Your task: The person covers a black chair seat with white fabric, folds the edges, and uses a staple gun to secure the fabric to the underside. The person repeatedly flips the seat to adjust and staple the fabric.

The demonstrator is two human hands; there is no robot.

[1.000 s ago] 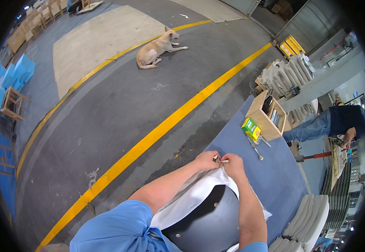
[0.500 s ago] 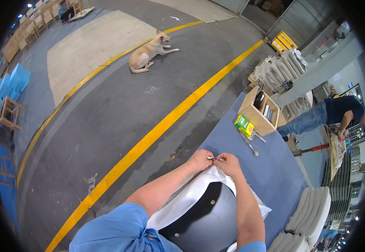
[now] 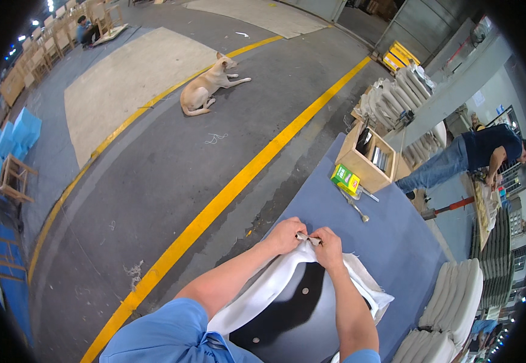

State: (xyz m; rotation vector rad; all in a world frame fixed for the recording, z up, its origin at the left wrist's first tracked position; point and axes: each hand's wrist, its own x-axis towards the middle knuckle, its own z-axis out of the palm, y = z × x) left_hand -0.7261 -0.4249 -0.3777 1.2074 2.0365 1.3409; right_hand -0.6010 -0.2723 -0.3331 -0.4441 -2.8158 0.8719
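In front of me a dark, rounded seat panel (image 3: 278, 336) with metal studs or holes lies on the blue-grey table (image 3: 390, 245). Pale white fabric (image 3: 257, 296) wraps up around its edge. My left hand (image 3: 287, 236) pinches the fabric's raised edge at the panel's far end. Close beside it, my right hand (image 3: 328, 245) pinches the same edge, a short gathered stretch showing between the two. Loose fabric with a frayed edge sticks out to the right of my right forearm.
Beyond my hands stand a wooden box (image 3: 369, 158) of tools, a green-yellow carton (image 3: 344, 179) and a metal tool (image 3: 355, 206). Stacked pale cushions (image 3: 453, 293) rise at the right. A co-worker (image 3: 487, 148) bends over another table. A dog (image 3: 208, 88) lies on the floor.
My hands have drawn slightly apart along the fabric edge, and more of the gathered fabric shows between them. More loose fabric shows right of my right forearm. The view has shifted a little.
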